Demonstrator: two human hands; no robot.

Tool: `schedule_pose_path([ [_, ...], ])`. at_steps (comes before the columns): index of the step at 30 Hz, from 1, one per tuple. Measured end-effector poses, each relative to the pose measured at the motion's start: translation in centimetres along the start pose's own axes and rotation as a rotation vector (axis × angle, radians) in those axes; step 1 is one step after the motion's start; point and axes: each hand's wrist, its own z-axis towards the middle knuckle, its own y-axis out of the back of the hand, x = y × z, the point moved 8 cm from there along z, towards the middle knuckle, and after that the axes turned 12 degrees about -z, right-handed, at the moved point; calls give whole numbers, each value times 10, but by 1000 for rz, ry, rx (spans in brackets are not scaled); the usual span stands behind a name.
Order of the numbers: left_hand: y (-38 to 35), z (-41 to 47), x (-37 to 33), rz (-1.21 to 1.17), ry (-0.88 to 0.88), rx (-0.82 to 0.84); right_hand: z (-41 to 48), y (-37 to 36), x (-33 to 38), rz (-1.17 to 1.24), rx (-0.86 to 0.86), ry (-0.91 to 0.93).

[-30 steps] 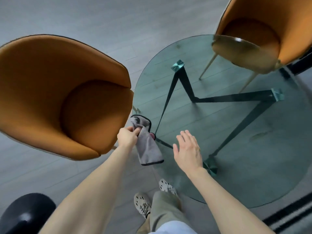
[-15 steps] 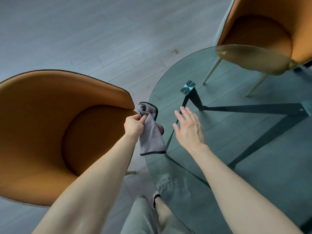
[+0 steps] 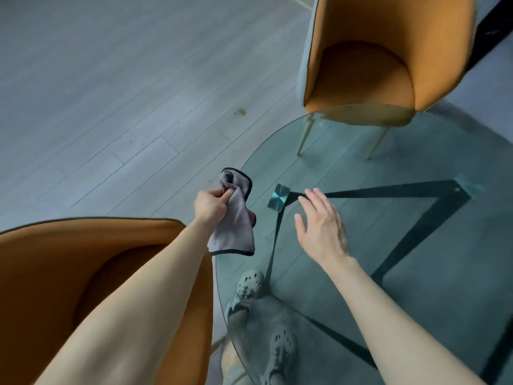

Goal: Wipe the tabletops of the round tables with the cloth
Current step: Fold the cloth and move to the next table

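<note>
The left hand (image 3: 211, 208) pinched a grey cloth (image 3: 233, 226), which hung at the left edge of the round glass table (image 3: 416, 273). The right hand (image 3: 322, 226) was over the glass with straight fingers. Two orange chairs (image 3: 361, 59) stood at the table's edges.

glossy glass tabletop (image 3: 416, 259), soft matt cloth (image 3: 233, 229), wood-look floor (image 3: 111, 93).

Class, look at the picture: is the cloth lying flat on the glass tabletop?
No, the left hand grips the cloth, which hangs down bunched from it.
</note>
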Motion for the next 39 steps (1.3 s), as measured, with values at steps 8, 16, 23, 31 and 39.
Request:
schedule_pose_path([
  [8,-91,87,-109,205,-157,216,10,-10,-19,23,78,-60],
  [16,-200,132,-185,374,-285,328,12,-5,-31,165,137,-67],
  [23,-266,132,-220,450,-352,378,36,20,-92,132,-34,-265],
  [31,-299,117,-251,480,-458,316,41,11,-120,167,85,-372],
  [39,-302,23,-324,505,-956,339,48,67,-169,391,-93,-573],
])
